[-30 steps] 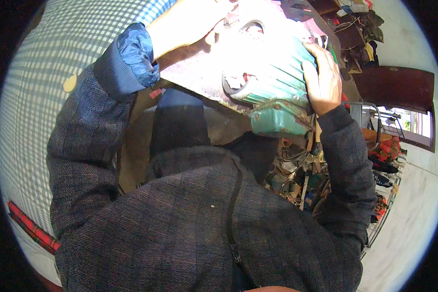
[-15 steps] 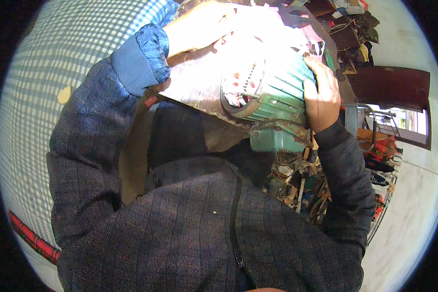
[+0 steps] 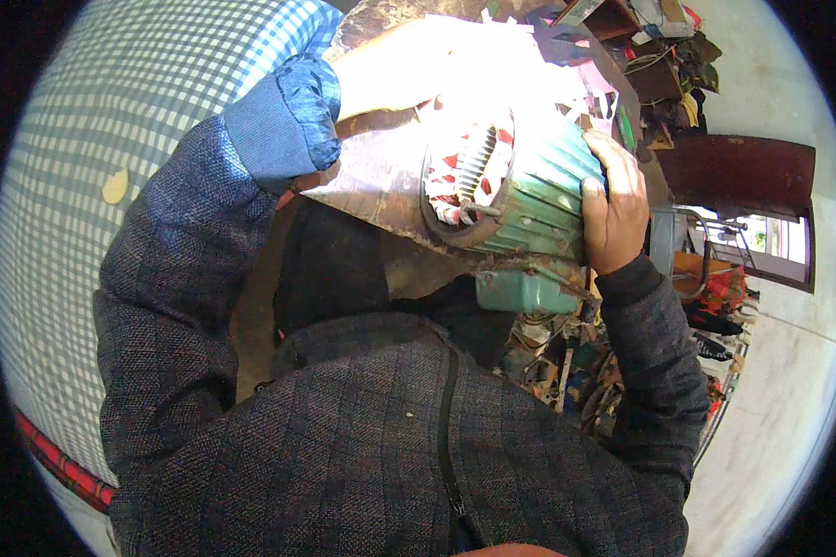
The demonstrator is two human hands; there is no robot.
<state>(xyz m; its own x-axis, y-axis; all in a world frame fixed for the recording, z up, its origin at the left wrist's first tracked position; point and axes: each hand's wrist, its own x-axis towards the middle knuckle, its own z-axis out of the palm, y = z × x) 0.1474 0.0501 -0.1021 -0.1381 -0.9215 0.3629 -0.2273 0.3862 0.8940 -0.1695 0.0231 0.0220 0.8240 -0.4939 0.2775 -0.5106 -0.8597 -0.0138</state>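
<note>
- The motor (image 3: 550, 186) has a green metal shell, worn and dirty, with long raised ribs; its rounded open end shows a row of grey metal teeth among red and white pieces; a smooth, blocky green box (image 3: 527, 291) juts from its near side.
- The tabletop (image 3: 367, 181) under the motor is a brown, scuffed board; strong glare whitens much of it.
- The motor lies on the tabletop, against the right hand (image 3: 616, 204) and to its left; it sits to the right of the left hand (image 3: 413, 72), whose contact with it is lost in the glare.
- The right hand is loosely open, its fingers slightly bent and laid on the motor's ribbed side, the thumb apart; its forearm rises from the lower right.
- The left arm bends at the elbow and reaches inward from a ribbed blue cuff (image 3: 274, 130); the hand is too bright to tell how far open it is or whether it holds anything.
</note>
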